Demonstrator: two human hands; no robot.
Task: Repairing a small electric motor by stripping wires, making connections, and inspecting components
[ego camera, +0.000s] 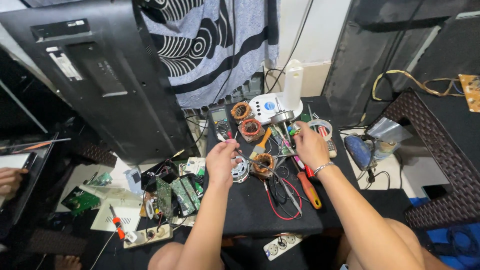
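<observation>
My left hand (223,161) is over the black work table (250,210), fingers pinched on a thin meter probe near the multimeter (220,121). My right hand (308,145) is closed on a small green-tipped tool beside a roll of tape (320,128). Between the hands lies a copper-wound motor stator (263,162) with a round metal motor part (240,170) to its left. Two more copper-wound stators (241,110) (251,128) sit farther back, in front of a white fan base (272,107).
A large black TV back panel (95,75) leans at the left. Green circuit boards (177,192) and a power strip (150,235) lie on the floor. An orange-handled screwdriver (311,190), red and black leads (280,197) and another power strip (282,245) are near the table's front. A wicker stool (440,165) stands right.
</observation>
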